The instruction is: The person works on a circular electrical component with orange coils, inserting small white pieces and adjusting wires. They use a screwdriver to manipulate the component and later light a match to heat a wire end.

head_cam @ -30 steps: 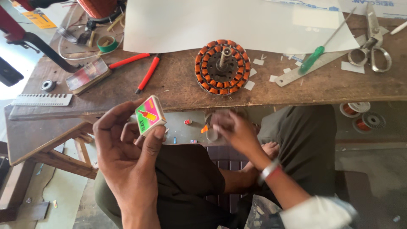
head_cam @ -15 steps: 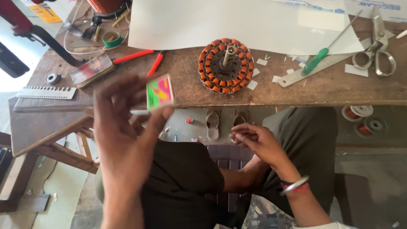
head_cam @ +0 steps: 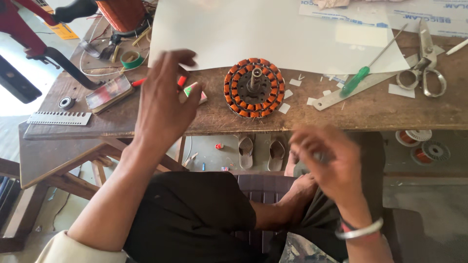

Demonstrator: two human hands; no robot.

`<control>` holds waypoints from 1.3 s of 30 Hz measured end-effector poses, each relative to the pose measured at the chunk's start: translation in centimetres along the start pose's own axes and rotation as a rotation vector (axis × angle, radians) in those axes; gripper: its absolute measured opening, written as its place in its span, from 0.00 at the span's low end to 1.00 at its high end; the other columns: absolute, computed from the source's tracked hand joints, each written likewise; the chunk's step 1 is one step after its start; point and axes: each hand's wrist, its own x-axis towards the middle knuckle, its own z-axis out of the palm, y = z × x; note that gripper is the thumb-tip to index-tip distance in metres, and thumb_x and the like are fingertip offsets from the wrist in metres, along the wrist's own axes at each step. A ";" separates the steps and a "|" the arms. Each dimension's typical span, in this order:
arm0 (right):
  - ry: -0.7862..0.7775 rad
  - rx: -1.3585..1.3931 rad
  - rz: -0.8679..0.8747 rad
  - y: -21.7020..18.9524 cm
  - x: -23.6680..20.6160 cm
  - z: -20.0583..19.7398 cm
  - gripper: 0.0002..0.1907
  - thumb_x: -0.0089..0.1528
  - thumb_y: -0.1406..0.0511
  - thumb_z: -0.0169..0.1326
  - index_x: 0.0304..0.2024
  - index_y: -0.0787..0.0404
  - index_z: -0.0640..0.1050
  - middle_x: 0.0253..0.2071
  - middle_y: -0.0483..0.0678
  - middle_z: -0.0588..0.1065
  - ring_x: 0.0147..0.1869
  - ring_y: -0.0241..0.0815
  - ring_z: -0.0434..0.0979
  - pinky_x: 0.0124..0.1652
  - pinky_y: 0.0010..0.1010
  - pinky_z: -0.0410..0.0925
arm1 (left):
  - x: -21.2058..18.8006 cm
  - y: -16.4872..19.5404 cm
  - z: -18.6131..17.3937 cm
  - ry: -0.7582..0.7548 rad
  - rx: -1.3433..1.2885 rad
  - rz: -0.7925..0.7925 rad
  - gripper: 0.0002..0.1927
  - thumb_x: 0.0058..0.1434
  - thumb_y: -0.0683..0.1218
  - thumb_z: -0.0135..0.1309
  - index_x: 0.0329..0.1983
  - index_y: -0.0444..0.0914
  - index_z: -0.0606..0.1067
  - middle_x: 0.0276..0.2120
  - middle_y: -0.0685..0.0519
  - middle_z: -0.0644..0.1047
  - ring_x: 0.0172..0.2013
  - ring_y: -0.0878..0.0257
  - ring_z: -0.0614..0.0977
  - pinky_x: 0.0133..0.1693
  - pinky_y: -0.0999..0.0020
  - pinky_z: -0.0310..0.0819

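Desk [head_cam: 146,122]: I am working at its front edge; white sheet [head_cam: 273,34] is covering the back, leaving bare wood in front.
Stator [head_cam: 254,88]: it is sitting flat by the edge, paper scraps lying around it.
Left hand [head_cam: 163,104]: my grip is released, fingers spread, hovering over the small card [head_cam: 195,91] lying on the desk just left of the stator.
Right hand [head_cam: 324,158]: it is blurring below the desk; I cannot tell its grip.
Advice: I judge lowering flat is keeping the card off the edge.
Room: screwdriver [head_cam: 363,73] and scissors [head_cam: 426,68] are crowding the right.
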 end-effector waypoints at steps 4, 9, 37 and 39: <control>-0.028 -0.401 -0.257 -0.6 4.5 1.8 0.27 0.59 0.63 0.67 0.61 0.53 0.78 0.44 0.45 0.74 0.37 0.33 0.73 0.31 0.21 0.71 | -0.7 1.2 0.9 -0.225 -0.047 -0.030 0.11 0.65 0.40 0.61 0.50 0.39 0.75 0.43 0.51 0.78 0.44 0.58 0.82 0.44 0.60 0.79; -0.081 -0.518 -0.373 -0.4 6.9 4.4 0.15 0.59 0.67 0.65 0.49 0.51 0.86 0.39 0.47 0.74 0.35 0.38 0.76 0.36 0.31 0.73 | -0.6 2.4 2.0 -0.223 -0.005 0.311 0.24 0.58 0.39 0.62 0.58 0.40 0.75 0.48 0.49 0.75 0.48 0.52 0.80 0.44 0.58 0.80; -0.023 -0.371 -0.230 0.3 5.7 4.9 0.16 0.61 0.65 0.65 0.52 0.48 0.83 0.42 0.44 0.76 0.38 0.35 0.80 0.38 0.27 0.76 | -4.6 7.1 3.1 -0.378 0.229 0.610 0.10 0.55 0.43 0.57 0.40 0.37 0.76 0.40 0.53 0.73 0.41 0.63 0.81 0.32 0.68 0.80; -0.034 -0.396 -0.313 0.3 5.7 4.7 0.15 0.60 0.66 0.64 0.51 0.49 0.84 0.43 0.44 0.76 0.41 0.37 0.81 0.40 0.29 0.75 | -4.2 7.0 2.7 -0.296 0.189 0.684 0.13 0.57 0.42 0.57 0.45 0.36 0.77 0.44 0.52 0.74 0.46 0.61 0.81 0.35 0.67 0.80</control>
